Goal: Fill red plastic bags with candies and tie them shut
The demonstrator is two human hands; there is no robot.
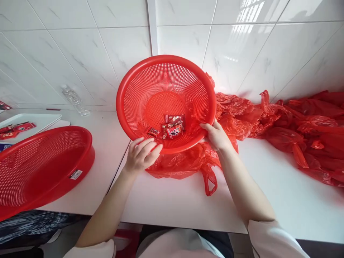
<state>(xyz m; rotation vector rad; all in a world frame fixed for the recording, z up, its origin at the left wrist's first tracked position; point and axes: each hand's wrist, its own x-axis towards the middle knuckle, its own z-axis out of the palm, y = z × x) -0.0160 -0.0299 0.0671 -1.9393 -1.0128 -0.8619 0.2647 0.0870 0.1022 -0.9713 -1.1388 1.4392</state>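
Observation:
A red plastic colander is tilted toward me above the table, with several small red snack packets low inside it. My right hand grips its right rim, thumb over the inside and the other fingers hidden underneath. At the lower left rim is my left hand, fingers apart and slightly bent, close to one small packet but not visibly closed on anything. Under the colander lies a crumpled red plastic bag with a loop handle toward me.
More red plastic bags are heaped along the wall on the right. To the left, a second red colander stands tilted near the table edge. Behind it are a white tray with red packets and a clear plastic bottle lying down.

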